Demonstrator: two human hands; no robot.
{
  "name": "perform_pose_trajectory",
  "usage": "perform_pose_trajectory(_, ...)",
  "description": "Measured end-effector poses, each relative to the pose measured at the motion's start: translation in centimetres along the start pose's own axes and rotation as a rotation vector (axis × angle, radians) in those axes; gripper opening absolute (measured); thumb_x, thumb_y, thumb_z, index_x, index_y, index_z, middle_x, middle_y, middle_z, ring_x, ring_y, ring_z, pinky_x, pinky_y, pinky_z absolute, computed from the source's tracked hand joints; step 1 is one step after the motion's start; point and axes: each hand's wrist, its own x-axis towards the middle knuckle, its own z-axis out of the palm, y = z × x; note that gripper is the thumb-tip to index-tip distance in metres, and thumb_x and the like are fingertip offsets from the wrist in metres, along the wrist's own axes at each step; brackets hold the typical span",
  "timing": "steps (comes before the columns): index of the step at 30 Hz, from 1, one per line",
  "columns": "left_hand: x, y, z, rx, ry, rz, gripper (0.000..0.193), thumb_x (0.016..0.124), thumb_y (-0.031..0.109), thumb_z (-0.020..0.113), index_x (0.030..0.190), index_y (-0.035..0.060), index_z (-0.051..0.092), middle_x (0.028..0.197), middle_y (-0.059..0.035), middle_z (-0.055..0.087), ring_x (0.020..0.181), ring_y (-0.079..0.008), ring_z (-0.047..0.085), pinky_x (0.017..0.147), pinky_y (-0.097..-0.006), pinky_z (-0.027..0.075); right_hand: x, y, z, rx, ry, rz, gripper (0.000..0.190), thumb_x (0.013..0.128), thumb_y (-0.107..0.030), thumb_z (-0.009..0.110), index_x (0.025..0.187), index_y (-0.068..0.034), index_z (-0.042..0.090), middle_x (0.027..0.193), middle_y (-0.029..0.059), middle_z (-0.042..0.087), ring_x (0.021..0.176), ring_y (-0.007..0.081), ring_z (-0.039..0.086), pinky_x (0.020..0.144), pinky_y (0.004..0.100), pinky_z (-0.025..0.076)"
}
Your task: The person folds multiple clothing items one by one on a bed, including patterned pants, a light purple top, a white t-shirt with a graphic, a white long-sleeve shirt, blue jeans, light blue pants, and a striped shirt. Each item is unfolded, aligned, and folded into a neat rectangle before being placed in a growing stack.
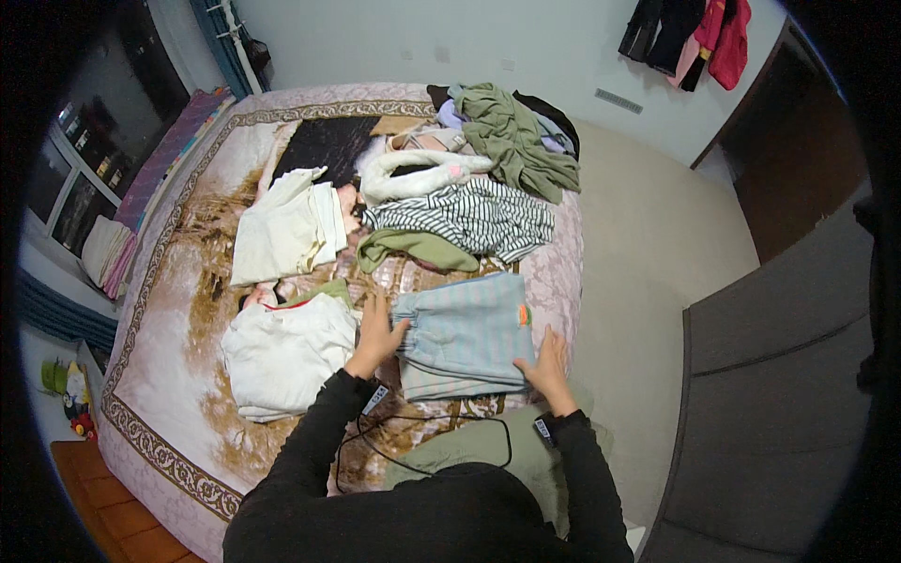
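Folded light-blue trousers (461, 334) with faint pink stripes, a gathered waistband and a small orange patch lie on the bed before me. My left hand (379, 339) is at the waistband side, its thumb over the cloth and the fingers spread. At the opposite edge, my right hand (552, 367) has its thumb against the fabric, fingers apart. Neither hand visibly grips the cloth. To the left of my left hand lies a white folded garment (288, 362) with a red strip at its neck. A black cable (457, 417) loops between my forearms.
Beyond are a cream folded garment (285, 236), a black-and-white striped top (479, 214), a green garment (415, 248) and a white fluffy piece (394, 181). Olive clothing (503, 134) is heaped at the far right corner of the bed (169, 295). A grey headboard-like panel (767, 408) stands at right.
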Motion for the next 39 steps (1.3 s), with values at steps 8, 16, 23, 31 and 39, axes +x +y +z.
perform_pose_trajectory(8,-0.2,3.6,3.4,0.392,-0.169,0.411,0.077,0.088,0.058,0.047,0.148,0.0189,0.021,0.152,-0.0234,0.012,0.14,-0.0434,0.009,0.107,-0.0634,0.004,2.9,-6.0,2.1,-0.071,0.141,-0.496,0.075,0.081,-0.041,0.065,0.141,-0.008,0.035,0.151,0.0181,0.021,0.14,0.0378,0.015,0.111,0.0539,0.013)
perform_pose_trajectory(16,8.1,0.2,3.9,-0.143,-0.613,0.174,0.072,0.085,0.061,0.049,0.134,0.0086,0.046,0.14,-0.0253,0.037,0.132,-0.0365,0.033,0.104,-0.0539,0.026,2.2,-0.2,5.9,-0.13,-0.104,-0.421,0.078,0.086,-0.046,0.058,0.146,-0.009,0.025,0.154,0.017,0.014,0.141,0.0377,0.011,0.11,0.0572,0.01)
perform_pose_trajectory(23,24.6,-3.8,3.1,0.069,0.286,0.218,0.04,0.072,0.012,0.066,0.11,0.002,0.06,0.113,-0.0168,0.058,0.107,-0.0363,0.052,0.093,-0.0441,0.041,-2.5,-0.4,0.7,0.195,-0.273,-0.296,0.075,0.087,-0.028,0.063,0.144,0.0,0.023,0.148,0.0234,0.025,0.138,0.039,0.023,0.111,0.0494,0.017)
perform_pose_trajectory(31,27.8,-3.9,2.4,0.35,-0.023,0.242,0.017,0.083,0.019,0.062,0.09,0.0049,0.068,0.099,-0.0165,0.055,0.092,-0.0343,0.055,0.081,-0.0456,0.042,-11.6,2.0,-10.2,0.377,-0.288,0.003,0.065,0.087,-0.022,0.064,0.141,-0.002,0.034,0.125,0.0243,0.054,0.116,0.0356,0.053,0.097,0.0396,0.042)
perform_pose_trajectory(39,20.1,14.6,-5.8,-0.531,0.228,0.622,0.016,0.092,0.011,0.052,0.102,-0.0012,0.057,0.085,-0.0177,0.057,0.077,-0.0329,0.059,0.068,-0.0373,0.047,-10.5,-0.3,-15.4,0.357,-0.096,-0.044,0.072,0.083,-0.014,0.068,0.143,-0.003,0.03,0.128,0.022,0.053,0.116,0.0314,0.055,0.095,0.0367,0.043)
